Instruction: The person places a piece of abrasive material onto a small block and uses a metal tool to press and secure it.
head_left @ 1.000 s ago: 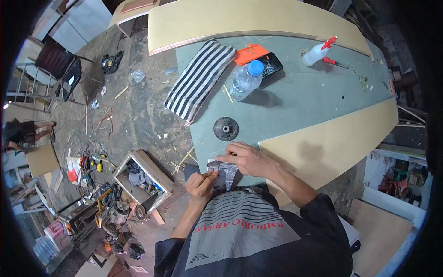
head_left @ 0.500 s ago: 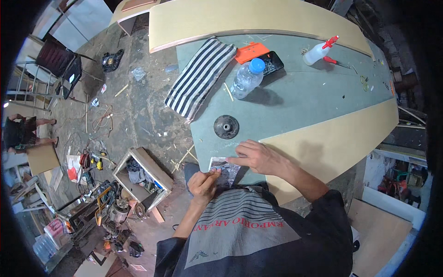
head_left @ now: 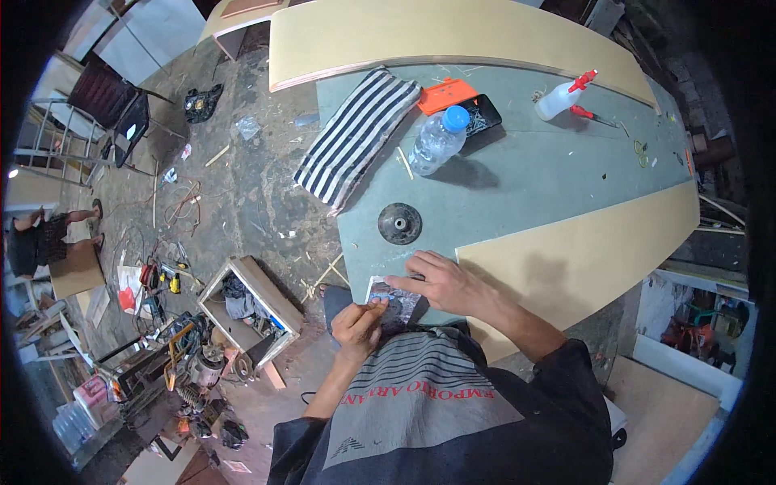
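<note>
At the near left edge of the green-grey tabletop (head_left: 501, 210), close to my body, is a small shiny plastic pouch (head_left: 402, 314) with a pale upper edge. My left hand (head_left: 357, 325) pinches its left side between thumb and fingertips. From the right, my right hand (head_left: 449, 283) reaches over with curled fingers, its index finger laid along the pouch's top edge; the thumb is mostly hidden. Whatever the pouch contains cannot be made out. Just beyond it lies a round black disc (head_left: 400, 223) with a metal centre.
Farther along stand a blue-capped plastic bottle (head_left: 436, 145), a black-and-orange case (head_left: 482, 115), a striped cushion (head_left: 356, 137), a red-topped white bottle (head_left: 558, 101) and a screwdriver (head_left: 588, 115). Pale boards (head_left: 582, 259) lie on the tabletop. A wooden box (head_left: 250, 311) and tools are on the left floor.
My right index finger has slid slightly left along the pouch's top edge. My left hand keeps its pinch. At the far left, another person's legs have shifted. The whole view has moved slightly.
</note>
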### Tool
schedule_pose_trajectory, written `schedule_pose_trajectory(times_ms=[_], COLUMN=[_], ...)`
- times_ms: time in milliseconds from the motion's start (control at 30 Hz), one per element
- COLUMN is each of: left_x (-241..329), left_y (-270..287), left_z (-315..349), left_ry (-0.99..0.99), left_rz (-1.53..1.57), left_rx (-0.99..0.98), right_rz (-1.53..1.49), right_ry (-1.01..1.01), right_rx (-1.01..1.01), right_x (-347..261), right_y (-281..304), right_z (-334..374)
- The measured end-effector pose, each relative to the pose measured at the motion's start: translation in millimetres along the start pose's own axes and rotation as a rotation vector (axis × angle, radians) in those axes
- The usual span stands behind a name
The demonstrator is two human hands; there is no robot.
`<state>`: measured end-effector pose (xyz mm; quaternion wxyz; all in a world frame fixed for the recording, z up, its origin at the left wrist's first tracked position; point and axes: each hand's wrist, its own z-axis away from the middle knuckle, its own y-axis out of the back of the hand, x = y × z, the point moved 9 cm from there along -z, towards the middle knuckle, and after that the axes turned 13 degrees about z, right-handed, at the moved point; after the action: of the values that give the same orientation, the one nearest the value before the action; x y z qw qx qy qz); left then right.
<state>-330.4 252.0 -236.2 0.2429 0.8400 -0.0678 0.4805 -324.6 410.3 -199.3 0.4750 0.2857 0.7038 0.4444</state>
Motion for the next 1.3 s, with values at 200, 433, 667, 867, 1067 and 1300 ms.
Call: schedule_pose_trajectory(times_ms=[200, 433, 667, 867, 1067, 1300], left_x=[-7.2, -15.2, -21.4, -21.8, -80.0, -85.3], left_y=[0.7, 7.1, 9.2, 21.2, 19.8, -21.9], left_z=[8.8, 4.3, -5.0, -23.0, 25.4, 41.2], left_ry=[0.054, 0.059, 0.059, 0.094, 0.934, 1.530], left_rz=[-0.027, -0.055, -0.069, -0.072, 0.413, 0.810], left_rx=[-0.006, 0.025, 0.039, 0.108, 0.048, -0.105], right_rz=[0.011, -0.004, -0.350, -0.568, -0.705, -0.610], right_ry=[0.038, -0.006, -0.432, -0.508, -0.573, -0.569], right_rx=[0.029, -0.052, 0.227, 0.291, 0.398, 0.455], right_x=[-3.1, 19.5, 39.6, 49.5, 50.4, 31.5], right_y=[-9.8, -2.2, -15.0, -56.9, -52.3, -33.5], right_z=[-1.4, 18.7, -3.5, -18.3, -9.7, -6.3])
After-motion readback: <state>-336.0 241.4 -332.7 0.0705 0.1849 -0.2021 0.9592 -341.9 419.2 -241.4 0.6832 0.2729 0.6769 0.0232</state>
